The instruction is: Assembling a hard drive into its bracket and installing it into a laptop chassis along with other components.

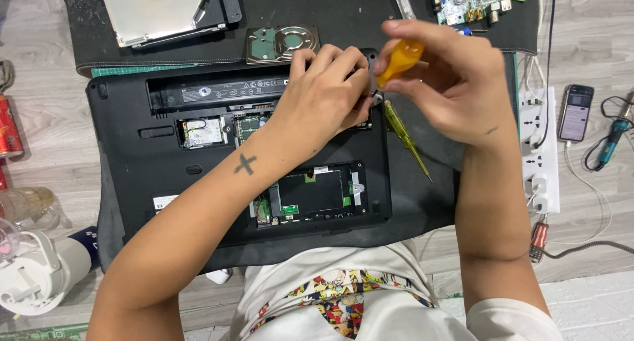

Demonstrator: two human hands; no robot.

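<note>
On a black mat [317, 11] over pale floorboards, an upturned black laptop [165, 163] is lying open. The right hand [456, 83] is gripping an orange-handled screwdriver [399, 58] with closed fingers above the laptop's far edge, while the left hand [323, 93] is pinching something small beside its tip. A yellow screwdriver [406, 137] is lying nearby.

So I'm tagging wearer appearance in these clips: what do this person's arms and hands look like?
Both arms are bare to the short white sleeves of a T-shirt. The left forearm carries a dark cross-shaped mark. The right hand has a small dark mark near the wrist. No gloves, watch or rings show on the left hand or the right.
</note>
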